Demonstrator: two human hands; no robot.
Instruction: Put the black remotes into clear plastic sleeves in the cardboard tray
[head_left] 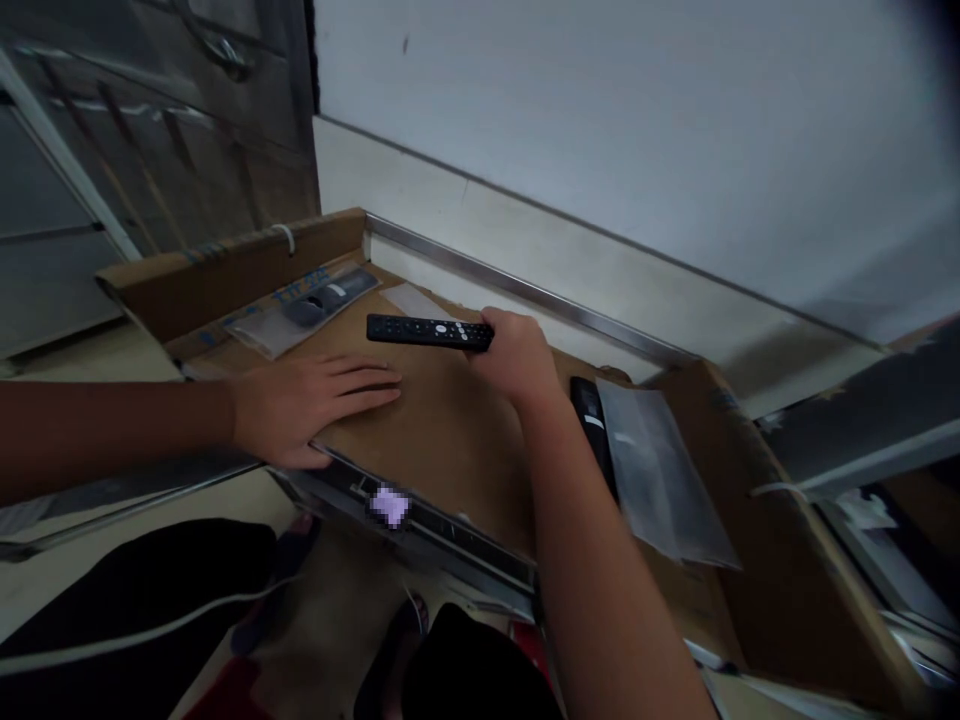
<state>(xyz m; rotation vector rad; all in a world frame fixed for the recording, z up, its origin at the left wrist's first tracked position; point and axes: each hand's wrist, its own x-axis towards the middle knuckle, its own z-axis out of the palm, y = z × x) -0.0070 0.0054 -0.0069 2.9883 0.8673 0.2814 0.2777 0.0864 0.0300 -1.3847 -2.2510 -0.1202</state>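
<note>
My right hand (517,355) grips one end of a black remote control (427,331), held above a cardboard-covered tabletop (442,430). Buttons face up on it, and its free end points left. My left hand (315,405) lies flat at the front edge of the cardboard, fingers stretched out, holding nothing. Beyond it, a clear plastic bag (262,325) has a dark item with a white label inside. Right of my right forearm lies a second black remote (592,425) with a white label, partly hidden by the arm. Beside that one is a clear plastic bag (660,470).
Cardboard side walls stand at the left (240,265) and right (787,520) of the table. A metal rail (525,290) runs along the back, against a white wall (600,130). Another flat plastic sleeve (416,302) lies at the back. A pale cable (150,635) crosses the lower left.
</note>
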